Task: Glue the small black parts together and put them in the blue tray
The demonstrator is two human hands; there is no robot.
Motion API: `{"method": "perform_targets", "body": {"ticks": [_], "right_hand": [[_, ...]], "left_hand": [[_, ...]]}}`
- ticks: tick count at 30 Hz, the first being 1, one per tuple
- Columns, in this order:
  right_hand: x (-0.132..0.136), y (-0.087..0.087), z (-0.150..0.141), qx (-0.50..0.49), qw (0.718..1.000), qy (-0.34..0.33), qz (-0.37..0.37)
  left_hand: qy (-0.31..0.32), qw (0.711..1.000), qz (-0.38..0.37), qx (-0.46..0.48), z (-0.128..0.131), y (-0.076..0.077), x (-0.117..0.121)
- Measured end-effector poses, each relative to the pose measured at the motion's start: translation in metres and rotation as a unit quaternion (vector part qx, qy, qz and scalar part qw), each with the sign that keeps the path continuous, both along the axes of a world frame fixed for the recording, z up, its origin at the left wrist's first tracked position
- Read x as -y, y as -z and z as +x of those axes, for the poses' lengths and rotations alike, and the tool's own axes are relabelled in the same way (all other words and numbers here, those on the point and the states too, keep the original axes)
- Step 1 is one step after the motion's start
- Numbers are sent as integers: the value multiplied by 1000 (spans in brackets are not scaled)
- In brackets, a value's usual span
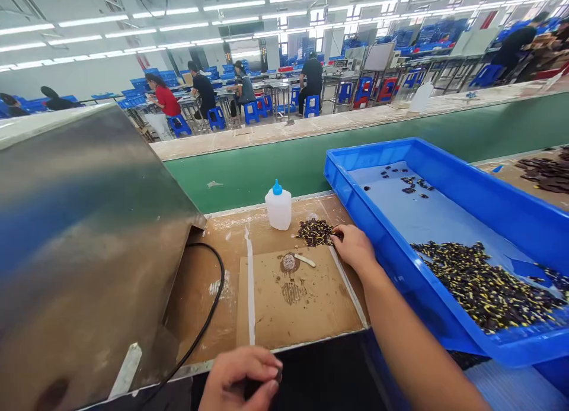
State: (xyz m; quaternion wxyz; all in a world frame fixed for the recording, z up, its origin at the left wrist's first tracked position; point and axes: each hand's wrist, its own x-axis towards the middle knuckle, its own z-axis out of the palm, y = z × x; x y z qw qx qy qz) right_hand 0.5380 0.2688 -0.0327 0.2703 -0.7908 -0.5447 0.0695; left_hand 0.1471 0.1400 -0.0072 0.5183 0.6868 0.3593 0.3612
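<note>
My left hand (242, 378) is low in the view, in front of the bench edge. Its thumb and forefinger pinch a small dark piece (279, 373), mostly covered by the fingertips. My right hand (353, 245) reaches to a small pile of black-and-yellow parts (315, 231) and touches its right side with curled fingers. What those fingertips hold, if anything, is hidden. Between the hands lies a stained cardboard sheet (311, 316) with white tape strips. On it are a small round clear item (289, 262) and a cream-coloured stick (305, 260).
A white bottle with a blue nozzle cap (278, 209) stands behind the cardboard. At right, a blue tray (368, 212) holds many black-and-yellow parts. A metal housing (98, 239) fills the left, with a black cable (217, 292) beside it. Several people sit at benches beyond the green barrier (240, 183).
</note>
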Motion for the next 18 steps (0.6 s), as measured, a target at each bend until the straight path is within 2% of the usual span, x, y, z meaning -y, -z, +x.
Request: {"method": "perform_targets", "body": {"ticks": [2,5,9,11,13,15,18], "right_hand": [[2,1,1,2,1000,-1,10],[5,-2,5,-2,999,-7,35],[11,-13,10,-16,998,-12,67],[10,-24,7,-72,993,-31,93],[4,-36,-2,-174,975,-65,122],[-7,-47,-15,-250,953,-102,137],[-24,-53,-35,-236,948,-152,150]], "left_hand": [[-24,996,7,83,19,-28,-25],[-36,982,-25,186,50,-64,-63],[-101,958,-49,263,89,-91,-112],[-134,952,-58,268,102,-96,-134],[-151,949,-63,269,109,-95,-153],[-159,944,-79,278,113,-86,-169],[-173,931,-126,296,112,-61,-187]]}}
